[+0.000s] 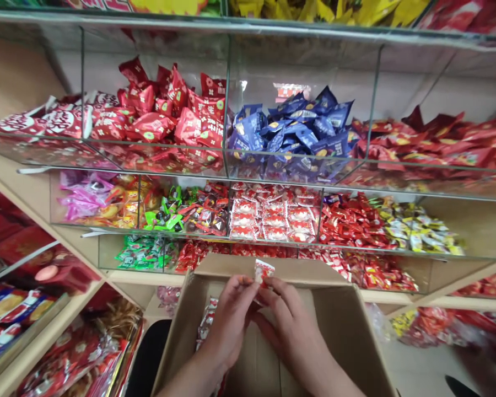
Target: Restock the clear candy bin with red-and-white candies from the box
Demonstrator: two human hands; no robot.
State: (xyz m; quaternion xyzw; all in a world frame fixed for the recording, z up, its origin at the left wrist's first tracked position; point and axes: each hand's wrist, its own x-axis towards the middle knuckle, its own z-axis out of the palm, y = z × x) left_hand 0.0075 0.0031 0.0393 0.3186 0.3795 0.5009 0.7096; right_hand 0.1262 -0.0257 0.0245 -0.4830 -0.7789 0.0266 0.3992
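Observation:
A small red-and-white wrapped candy (264, 270) is pinched between both hands, above an open cardboard box (339, 331). My left hand (233, 314) has its thumb and fingertips closed on the candy's left side. From the other side, my right hand (287, 311) grips it with curled fingers. Inside the box, along its left wall, lies a row of wrapped candies (207, 320), partly covered by my left forearm. The undersides of my fingers are hidden.
Glass-fronted shelves rise ahead, with red-and-white packs (273, 215), blue packets (297, 129) and red packets (177, 105) in divided bins. A glass shelf edge (273, 182) runs across. Packaged goods (8, 309) fill the left shelves. Bagged goods (430, 325) lie low at right.

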